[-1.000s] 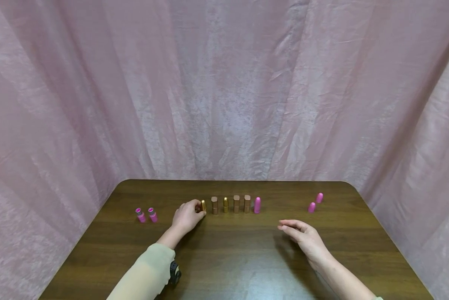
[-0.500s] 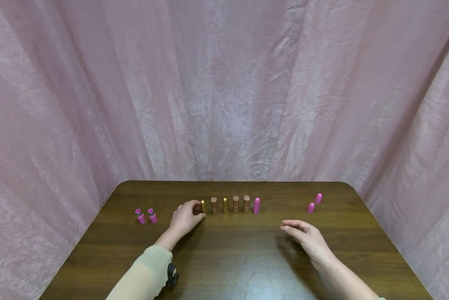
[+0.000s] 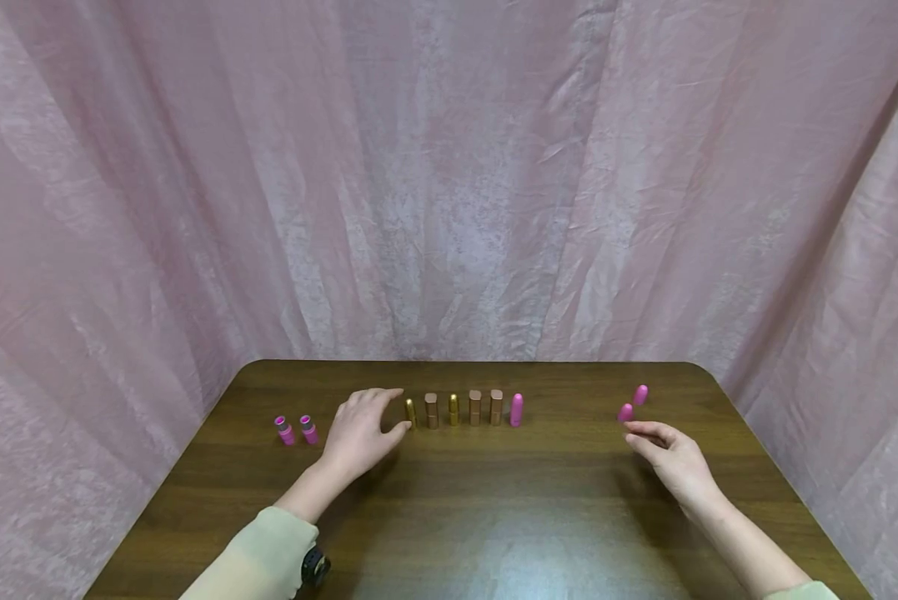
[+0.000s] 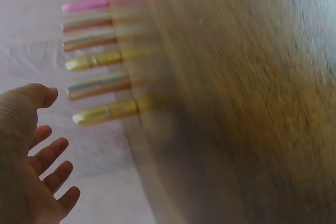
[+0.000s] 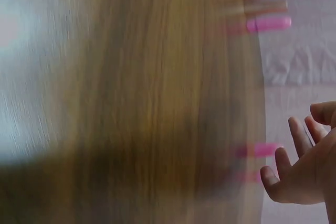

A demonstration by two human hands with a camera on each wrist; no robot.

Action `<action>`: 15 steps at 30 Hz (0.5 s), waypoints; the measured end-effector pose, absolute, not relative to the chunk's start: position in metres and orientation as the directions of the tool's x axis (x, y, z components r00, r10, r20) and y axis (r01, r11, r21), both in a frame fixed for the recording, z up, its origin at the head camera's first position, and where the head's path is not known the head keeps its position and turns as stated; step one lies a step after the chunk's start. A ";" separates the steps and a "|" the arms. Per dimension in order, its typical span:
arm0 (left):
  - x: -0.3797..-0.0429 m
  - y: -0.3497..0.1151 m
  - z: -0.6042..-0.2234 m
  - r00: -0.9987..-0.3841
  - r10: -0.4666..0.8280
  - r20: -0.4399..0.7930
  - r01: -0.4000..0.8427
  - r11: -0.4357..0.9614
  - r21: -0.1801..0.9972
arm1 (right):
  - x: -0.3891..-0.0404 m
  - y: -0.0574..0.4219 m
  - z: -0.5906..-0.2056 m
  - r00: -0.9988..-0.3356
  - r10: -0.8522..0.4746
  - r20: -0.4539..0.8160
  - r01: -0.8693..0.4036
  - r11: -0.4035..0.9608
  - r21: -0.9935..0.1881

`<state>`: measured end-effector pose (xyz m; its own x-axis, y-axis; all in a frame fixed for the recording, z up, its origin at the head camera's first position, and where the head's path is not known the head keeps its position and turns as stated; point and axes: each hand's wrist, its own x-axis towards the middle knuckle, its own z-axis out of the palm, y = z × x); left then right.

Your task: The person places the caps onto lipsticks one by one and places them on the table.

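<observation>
Hands first: both bare, neither seen to hold anything. Right hand (image 3: 674,462): thumb and forefinger tips nearly together, a narrow gap. Near pink piece (image 3: 625,412) stands upright just off those tips, at 12 o'clock; contact cannot be told. Right is clearly the nearer hand. Key relation, in my judgement: long axis vertical, so a pinch from 6 o'clock would meet its side. Far pink piece (image 3: 640,395), also upright, just beyond at 1 o'clock.

Left hand (image 3: 362,429): thumb and fingers wide, gap facing 2 to 3 o'clock, toward an upright gold tube (image 3: 411,414) just beside the thumb. Row continues toward 3 o'clock: brown tube (image 3: 431,411), second gold tube (image 3: 454,409), brown pair (image 3: 474,407), tall pink tube (image 3: 517,410). Open-topped pink tubes (image 3: 309,431), two, at 9 o'clock of left hand. Wooden table (image 3: 464,517) beneath; pink curtain (image 3: 449,183) at 12 o'clock.
</observation>
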<state>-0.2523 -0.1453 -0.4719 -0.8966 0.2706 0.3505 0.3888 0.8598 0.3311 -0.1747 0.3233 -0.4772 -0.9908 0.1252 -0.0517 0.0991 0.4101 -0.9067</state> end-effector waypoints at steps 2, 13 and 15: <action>-0.247 -0.141 -0.467 -0.879 0.304 0.367 0.424 0.850 0.313 | -0.177 0.332 -0.477 -0.990 0.136 -0.030 0.089 0.451 -0.888; -0.219 -0.113 -0.453 -0.767 0.491 0.413 0.592 0.790 0.162 | -0.195 0.358 -0.481 -0.982 0.184 0.043 0.068 0.553 -0.830; -0.214 -0.107 -0.452 -0.760 0.515 0.398 0.608 0.779 0.153 | -0.198 0.360 -0.481 -0.979 0.191 0.073 0.053 0.583 -0.811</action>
